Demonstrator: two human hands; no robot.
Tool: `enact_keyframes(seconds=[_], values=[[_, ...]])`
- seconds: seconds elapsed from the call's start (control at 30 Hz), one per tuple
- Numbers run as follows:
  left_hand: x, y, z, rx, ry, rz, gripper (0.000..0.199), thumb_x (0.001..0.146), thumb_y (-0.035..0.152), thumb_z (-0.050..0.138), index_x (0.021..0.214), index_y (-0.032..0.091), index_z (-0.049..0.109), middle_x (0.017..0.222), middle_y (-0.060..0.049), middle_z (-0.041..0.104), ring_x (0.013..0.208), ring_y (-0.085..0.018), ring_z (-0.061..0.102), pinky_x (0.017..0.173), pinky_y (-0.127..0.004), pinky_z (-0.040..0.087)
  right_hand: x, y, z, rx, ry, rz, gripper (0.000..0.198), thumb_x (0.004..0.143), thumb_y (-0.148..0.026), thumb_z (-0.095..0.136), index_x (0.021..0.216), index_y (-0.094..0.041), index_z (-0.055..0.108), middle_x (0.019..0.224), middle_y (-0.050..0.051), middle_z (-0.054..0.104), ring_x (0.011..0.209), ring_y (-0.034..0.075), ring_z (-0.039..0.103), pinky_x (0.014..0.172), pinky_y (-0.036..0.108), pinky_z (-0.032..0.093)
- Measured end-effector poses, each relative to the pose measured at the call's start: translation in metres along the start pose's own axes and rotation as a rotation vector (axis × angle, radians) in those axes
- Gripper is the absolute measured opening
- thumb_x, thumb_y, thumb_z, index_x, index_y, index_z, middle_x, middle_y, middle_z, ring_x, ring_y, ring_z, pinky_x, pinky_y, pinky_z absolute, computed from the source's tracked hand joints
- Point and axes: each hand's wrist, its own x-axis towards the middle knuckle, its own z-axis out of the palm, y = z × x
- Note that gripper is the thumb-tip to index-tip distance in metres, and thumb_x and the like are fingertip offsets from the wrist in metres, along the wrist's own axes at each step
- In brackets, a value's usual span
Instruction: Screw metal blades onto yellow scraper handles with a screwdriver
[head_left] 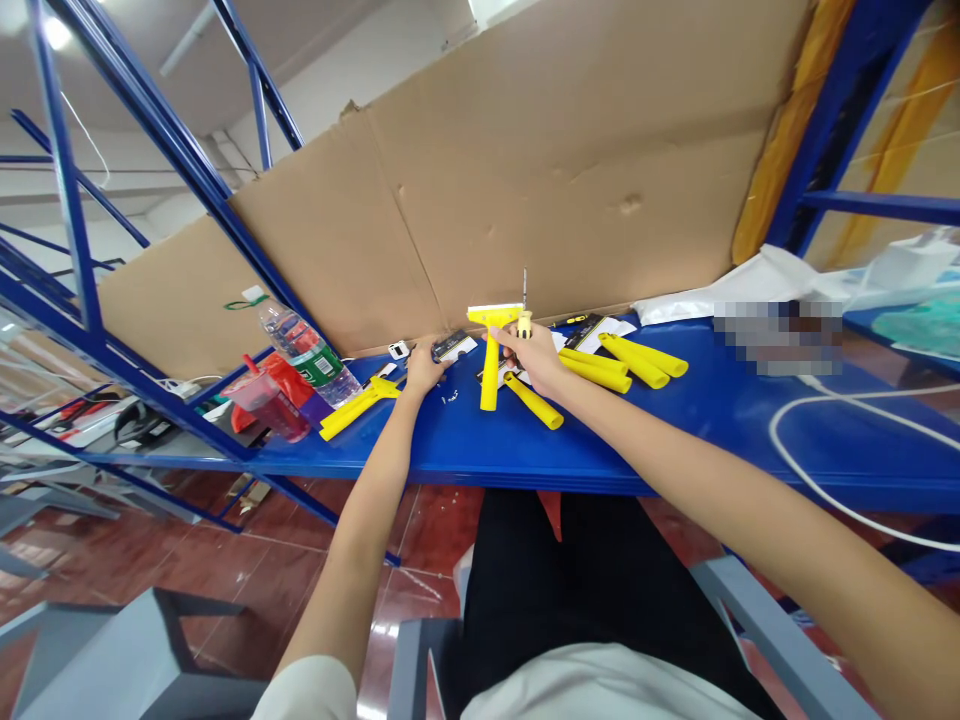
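Note:
My right hand is closed around a screwdriver with a pale yellow handle, its thin metal shaft pointing up. The same hand also grips a yellow scraper by its upper handle, the wide head upward. My left hand rests low over the blue table beside a black-and-white card package; its fingertips are hard to make out. Small white and metallic bits lie just right of that hand. To its left are yellow scrapers. A loose yellow handle lies below my right hand.
More yellow handles lie to the right, with printed cards behind them. A water bottle and a red plastic cup stand at left. A cardboard sheet walls the back. A white cable crosses the right side.

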Motion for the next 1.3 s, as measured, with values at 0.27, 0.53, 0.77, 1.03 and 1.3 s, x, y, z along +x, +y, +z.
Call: enact_keyframes(seconds=[0.27, 0.53, 0.77, 1.03, 1.3], values=[[-0.006, 0.027, -0.014, -0.078, 0.028, 0.027, 0.010, 0.092, 0.021, 0.072, 0.096, 0.018, 0.081, 0.107, -0.012, 0.083, 0.106, -0.027, 0.076, 0.106, -0.042, 0.058, 0.004, -0.012, -0.002, -0.012, 0.057, -0.076, 0.068, 0.062, -0.060, 0.105, 0.072, -0.026, 0.048, 0.087, 0.006, 0.077, 0.078, 0.019, 0.071, 0.045, 0.023, 0.045], [-0.012, 0.052, -0.017, -0.139, 0.071, 0.180, 0.013, 0.093, 0.012, 0.067, 0.094, 0.022, 0.075, 0.143, -0.014, 0.077, 0.145, -0.027, 0.064, 0.130, -0.051, 0.043, 0.013, -0.028, -0.009, -0.021, 0.184, -0.329, 0.062, 0.071, -0.063, 0.097, 0.081, -0.027, 0.048, 0.096, 0.004, 0.073, 0.088, 0.024, 0.078, 0.058, 0.031, 0.060], [-0.015, 0.064, -0.015, -0.079, 0.021, 0.431, 0.022, 0.097, 0.011, 0.055, 0.101, 0.021, 0.074, 0.159, -0.018, 0.066, 0.152, -0.029, 0.060, 0.131, -0.057, 0.044, 0.015, -0.037, -0.010, -0.035, 0.206, -0.374, 0.068, 0.072, -0.073, 0.092, 0.081, -0.029, 0.041, 0.098, 0.006, 0.073, 0.093, 0.026, 0.077, 0.064, 0.035, 0.063], [-0.023, 0.087, -0.010, -0.049, 0.057, 0.635, 0.026, 0.109, 0.021, 0.047, 0.105, 0.022, 0.073, 0.166, -0.017, 0.060, 0.158, -0.026, 0.055, 0.130, -0.055, 0.046, 0.016, -0.035, -0.012, -0.086, 0.216, -0.429, 0.065, 0.074, -0.075, 0.090, 0.081, -0.028, 0.046, 0.096, 0.006, 0.071, 0.091, 0.025, 0.075, 0.067, 0.036, 0.064], [-0.027, 0.098, -0.010, -0.064, 0.088, 0.655, 0.031, 0.114, 0.030, 0.044, 0.107, 0.023, 0.073, 0.163, -0.015, 0.063, 0.158, -0.025, 0.054, 0.131, -0.055, 0.047, 0.014, -0.039, -0.011, -0.093, 0.212, -0.438, 0.065, 0.074, -0.072, 0.093, 0.079, -0.028, 0.045, 0.099, 0.007, 0.072, 0.097, 0.027, 0.077, 0.068, 0.036, 0.064]])
